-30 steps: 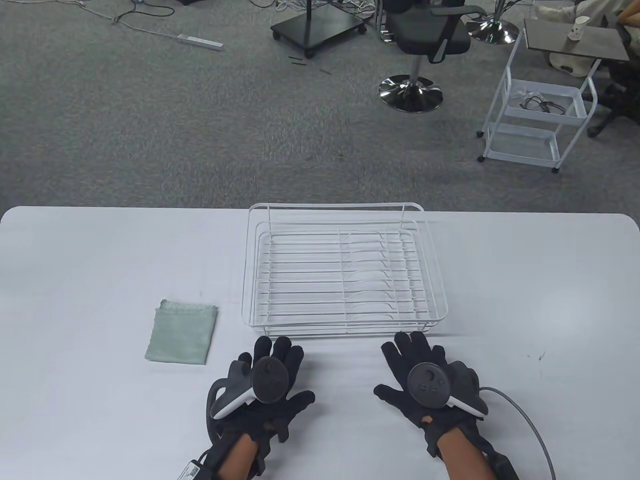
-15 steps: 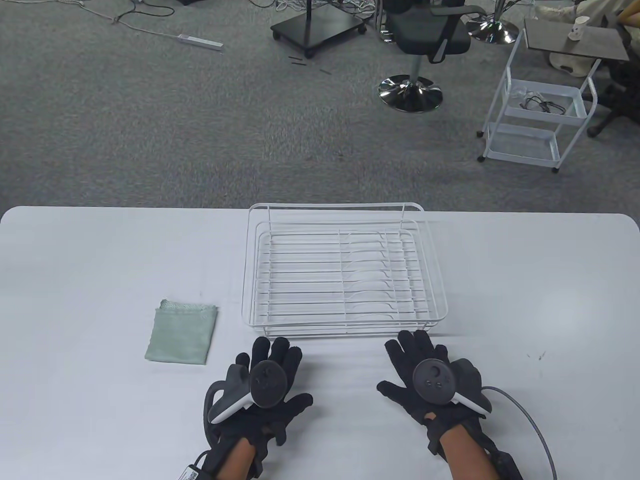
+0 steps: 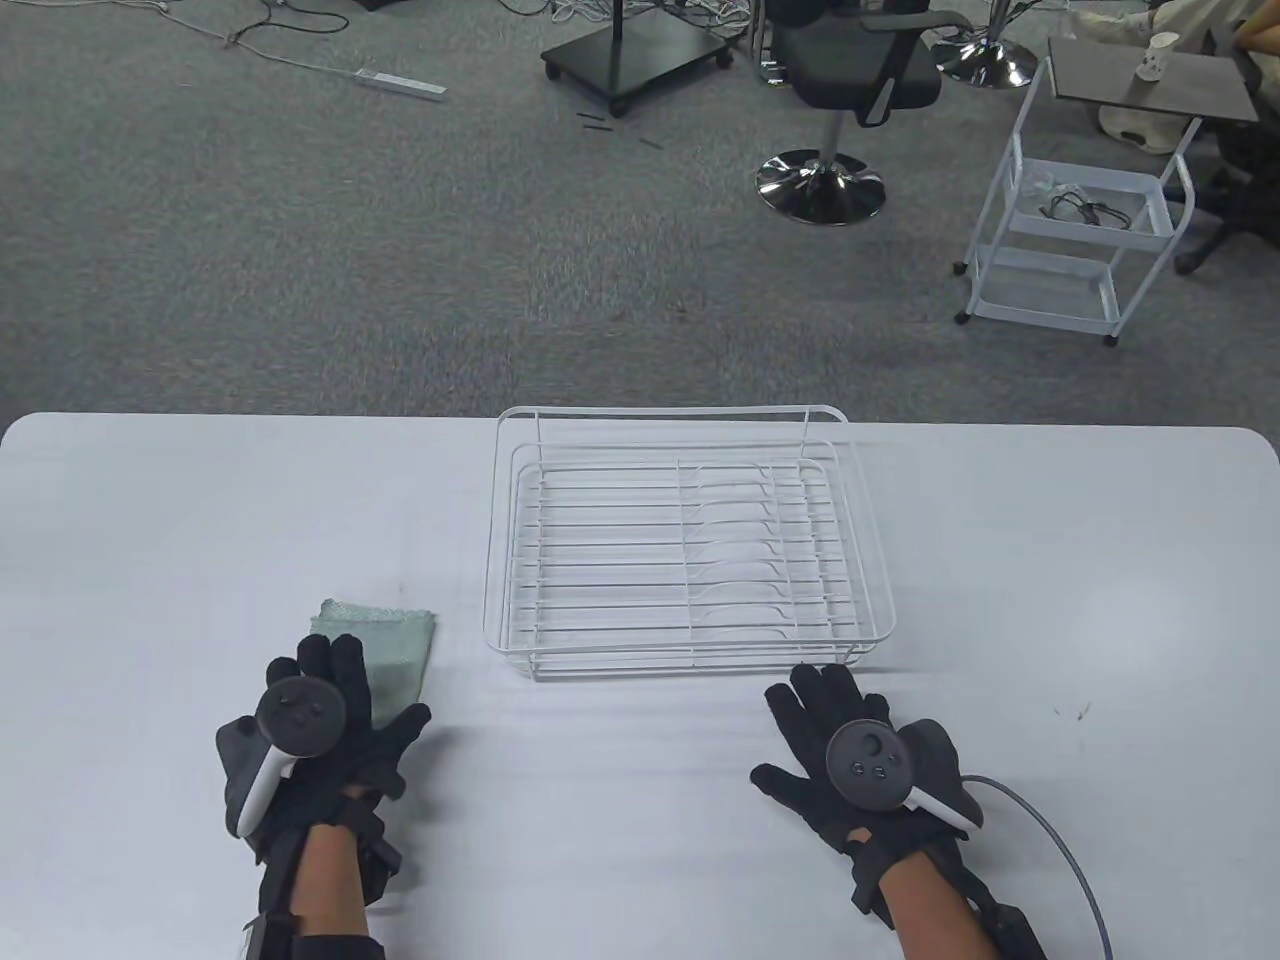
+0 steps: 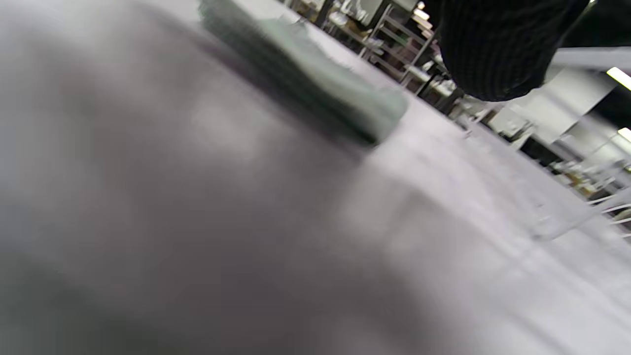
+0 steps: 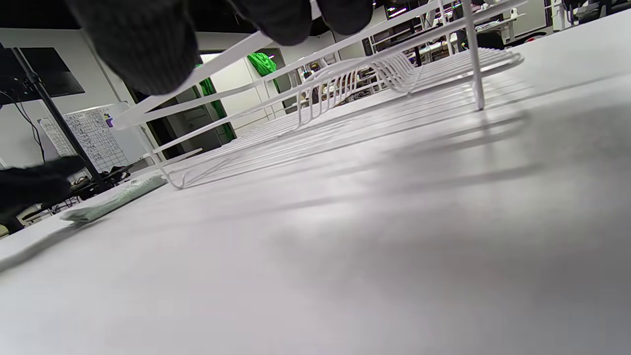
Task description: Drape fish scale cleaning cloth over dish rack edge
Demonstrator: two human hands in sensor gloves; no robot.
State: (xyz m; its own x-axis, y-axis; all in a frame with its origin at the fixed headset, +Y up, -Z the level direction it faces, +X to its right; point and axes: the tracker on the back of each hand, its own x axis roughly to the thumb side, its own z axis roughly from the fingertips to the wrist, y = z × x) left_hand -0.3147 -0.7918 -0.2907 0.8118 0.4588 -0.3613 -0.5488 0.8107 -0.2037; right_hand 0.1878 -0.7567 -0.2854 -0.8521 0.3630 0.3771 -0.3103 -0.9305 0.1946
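Note:
The folded pale green cloth [image 3: 392,648] lies flat on the white table [image 3: 150,520], left of the white wire dish rack [image 3: 690,645]. My left hand [image 3: 350,700] is open with fingers spread over the cloth's near half and hides that part; I cannot tell if it touches. The blurred left wrist view shows the cloth [image 4: 315,93] with a fingertip [image 4: 493,49] above the table beyond it. My right hand [image 3: 800,740] is open, palm down, just in front of the rack's near right corner. The right wrist view shows the rack [image 5: 345,64] and the cloth [image 5: 113,197] at left.
The rack holds nothing and stands at the table's middle. A cable [image 3: 1060,840] runs from my right wrist across the table's near right. Beyond the table are carpet, an office chair [image 3: 850,80] and a white cart [image 3: 1080,250].
My left hand has moved left from in front of the rack to over the cloth's near half. My right hand has stayed almost still.

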